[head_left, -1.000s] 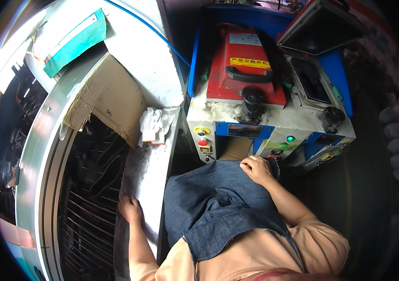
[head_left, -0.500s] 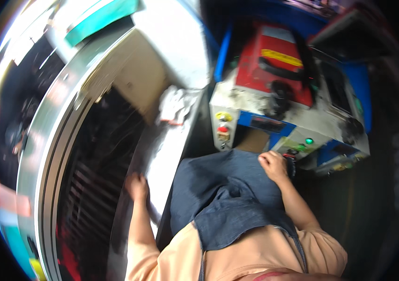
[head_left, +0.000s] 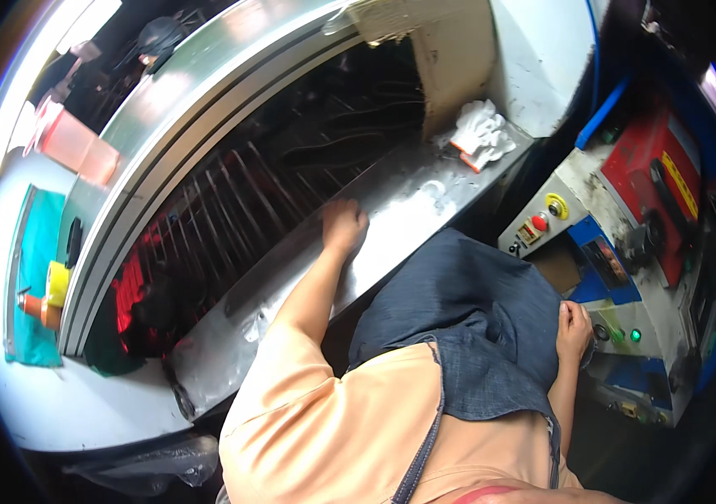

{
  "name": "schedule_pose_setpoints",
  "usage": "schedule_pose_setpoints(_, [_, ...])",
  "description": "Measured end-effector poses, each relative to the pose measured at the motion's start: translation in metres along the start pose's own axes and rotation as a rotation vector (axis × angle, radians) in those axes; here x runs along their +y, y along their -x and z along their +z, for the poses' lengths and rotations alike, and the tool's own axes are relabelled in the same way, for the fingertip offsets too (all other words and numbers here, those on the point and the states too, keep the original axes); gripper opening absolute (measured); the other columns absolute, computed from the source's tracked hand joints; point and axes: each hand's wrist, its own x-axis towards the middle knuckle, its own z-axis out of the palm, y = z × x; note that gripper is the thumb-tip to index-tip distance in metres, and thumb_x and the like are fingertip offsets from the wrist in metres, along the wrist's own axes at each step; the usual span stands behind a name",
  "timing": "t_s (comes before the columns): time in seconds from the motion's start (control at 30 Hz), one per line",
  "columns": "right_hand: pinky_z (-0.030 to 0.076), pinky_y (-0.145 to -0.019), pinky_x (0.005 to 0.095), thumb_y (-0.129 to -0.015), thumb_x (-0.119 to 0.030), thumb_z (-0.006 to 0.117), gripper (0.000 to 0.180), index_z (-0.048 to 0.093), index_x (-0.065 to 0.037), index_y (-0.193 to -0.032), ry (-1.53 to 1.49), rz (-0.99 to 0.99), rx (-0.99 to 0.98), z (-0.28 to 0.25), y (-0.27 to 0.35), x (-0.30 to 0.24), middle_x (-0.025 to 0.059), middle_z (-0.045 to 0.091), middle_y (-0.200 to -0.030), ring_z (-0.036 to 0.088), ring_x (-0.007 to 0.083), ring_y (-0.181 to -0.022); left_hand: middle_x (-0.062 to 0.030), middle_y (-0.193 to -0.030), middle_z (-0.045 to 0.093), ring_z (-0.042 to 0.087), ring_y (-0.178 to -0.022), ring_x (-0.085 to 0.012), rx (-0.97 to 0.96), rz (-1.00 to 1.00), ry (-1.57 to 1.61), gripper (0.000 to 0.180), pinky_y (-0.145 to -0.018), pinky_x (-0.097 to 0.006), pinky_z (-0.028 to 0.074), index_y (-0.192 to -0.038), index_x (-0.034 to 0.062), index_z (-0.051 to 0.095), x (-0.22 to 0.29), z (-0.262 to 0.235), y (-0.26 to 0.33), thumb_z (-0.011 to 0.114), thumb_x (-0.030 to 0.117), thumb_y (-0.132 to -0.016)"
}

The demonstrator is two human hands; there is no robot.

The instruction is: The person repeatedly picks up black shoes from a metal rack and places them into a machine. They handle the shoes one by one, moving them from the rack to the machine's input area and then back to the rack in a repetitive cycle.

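My left hand (head_left: 345,225) is at the inner edge of a shiny metal ledge (head_left: 387,239), beside a dark opening crossed by thin metal bars (head_left: 244,189). Its fingers bend down toward the bars and are partly hidden, so I cannot make out anything in them. My right hand (head_left: 574,330) rests on the side of my dark denim apron (head_left: 492,294), fingers curled in with nothing seen in them. Close by that hand is a machine's control panel with a lit green button (head_left: 635,334). White work gloves (head_left: 482,134) with an orange cuff lie crumpled at the ledge's far end.
Dark elongated flat pieces (head_left: 316,154) lie on the bars, and red light (head_left: 129,290) glows at the near end. At right stands a machine with a red housing (head_left: 635,168) and a red button (head_left: 540,222). A pink plastic container (head_left: 76,143) and yellow tape roll (head_left: 57,284) are at left.
The view has swung left, so the ledge, opening and machine appear farther right and turned. My left hand stays by the ledge's inner edge; my right stays on my lap.
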Motion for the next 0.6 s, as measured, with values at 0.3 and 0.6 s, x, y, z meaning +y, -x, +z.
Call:
schedule_pose_setpoints(0.3, [0.048,-0.072,0.0409,-0.097,-0.023,0.058,0.021,0.067,-0.004,-0.095,0.020,-0.054,0.015,0.007,0.001,0.007,0.0117,0.065,-0.088,0.061,0.0307,-0.078,-0.0196,-0.088,0.064,0.060,-0.088,-0.0382,0.018,-0.031,0.057,0.021,-0.082,-0.050,0.046,-0.082,0.0035,0.065,0.003,-0.007,0.001,0.061,0.024,-0.081])
schedule_pose_setpoints(0.6, [0.047,-0.070,0.0408,-0.097,-0.023,0.058,0.021,0.068,-0.004,-0.095,0.075,-0.089,-0.008,0.008,-0.002,0.014,0.0120,0.065,-0.087,0.061,0.0310,-0.077,-0.0172,-0.086,0.064,0.064,-0.090,-0.0320,0.131,-0.345,0.803,0.027,-0.082,-0.042,0.049,-0.087,0.0024,0.067,-0.029,-0.014,-0.004,0.069,0.029,-0.085])
